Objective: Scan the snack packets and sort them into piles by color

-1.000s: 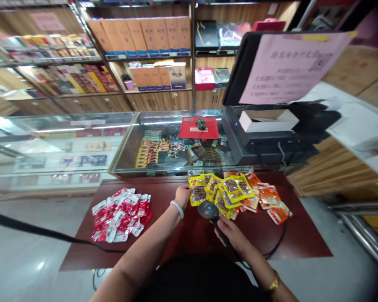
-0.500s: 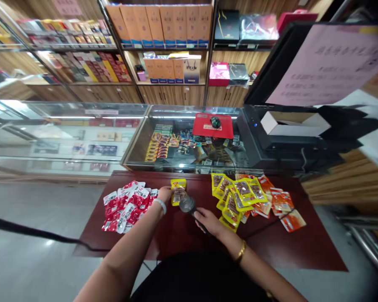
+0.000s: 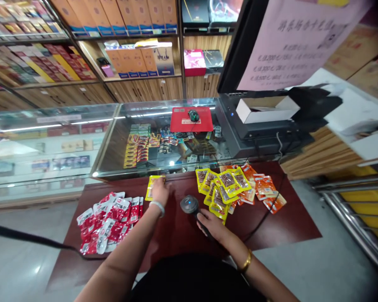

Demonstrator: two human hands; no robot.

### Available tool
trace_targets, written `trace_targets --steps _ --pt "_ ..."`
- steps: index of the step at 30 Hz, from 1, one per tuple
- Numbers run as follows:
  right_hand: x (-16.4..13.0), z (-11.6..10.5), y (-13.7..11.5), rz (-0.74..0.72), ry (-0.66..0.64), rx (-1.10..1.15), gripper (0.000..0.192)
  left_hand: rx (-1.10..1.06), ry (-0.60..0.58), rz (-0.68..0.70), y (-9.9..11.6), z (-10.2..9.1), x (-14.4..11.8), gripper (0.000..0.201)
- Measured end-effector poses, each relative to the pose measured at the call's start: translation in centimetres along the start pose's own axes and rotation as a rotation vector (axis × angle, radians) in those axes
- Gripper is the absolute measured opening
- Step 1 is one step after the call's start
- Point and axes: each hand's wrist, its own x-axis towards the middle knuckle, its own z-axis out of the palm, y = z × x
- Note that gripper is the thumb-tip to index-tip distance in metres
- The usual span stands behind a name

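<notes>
My left hand point(image 3: 160, 192), with a pale bracelet at the wrist, rests over a yellow snack packet point(image 3: 149, 189) near the table's far edge. Its fingers are apart and cover the packet's right part. My right hand point(image 3: 210, 224) is wrapped round the handle of a dark barcode scanner point(image 3: 189, 204), its round head pointing away from me, toward the far left. Left of my left hand lies a heap of red and white packets point(image 3: 113, 218). Beyond the scanner, on the right, yellow packets point(image 3: 222, 188) overlap orange packets point(image 3: 266, 188).
A glass display counter point(image 3: 107, 161) borders the table's point(image 3: 173, 243) far edge, with a red mat point(image 3: 179, 121) and a mouse point(image 3: 193, 115) on top. A monitor-like screen with a pink sheet point(image 3: 290, 46) stands at right above a white box point(image 3: 264, 115). Black cables cross both table sides.
My left hand has moved left with the yellow packet, away from the scanner, and its fingers have loosened. My right hand still grips the scanner. The view has shifted right.
</notes>
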Motion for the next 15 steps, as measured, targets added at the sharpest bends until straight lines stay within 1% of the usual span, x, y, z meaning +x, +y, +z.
trace_targets --steps 2,3,5,7,10,12,15 --pt "-0.6 -0.9 0.2 0.000 0.034 0.034 0.055 -0.139 -0.265 0.086 3.6 3.3 -1.2 0.027" --pt "-1.0 -1.4 0.2 -0.002 0.054 0.048 0.055 -0.201 -0.367 0.112 5.3 4.9 -1.7 0.024" --pt "-1.9 -2.4 0.3 -0.006 0.104 0.080 0.053 -0.252 -0.495 0.153 8.3 7.7 -2.3 0.023" --pt "-2.8 -3.5 0.4 -0.004 0.162 0.118 0.052 -0.235 -0.514 0.123 10.5 9.7 -2.3 0.027" --pt "-4.1 -5.0 0.9 0.024 0.238 0.176 0.054 -0.172 -0.539 0.044 12.7 11.2 -1.6 0.033" --pt "-4.7 -5.8 1.3 0.040 0.265 0.210 0.054 -0.141 -0.591 0.013 13.4 11.6 -1.1 0.033" --pt "-5.4 -6.3 1.7 0.036 0.281 0.241 0.054 -0.137 -0.644 -0.013 13.5 11.6 -0.8 0.021"
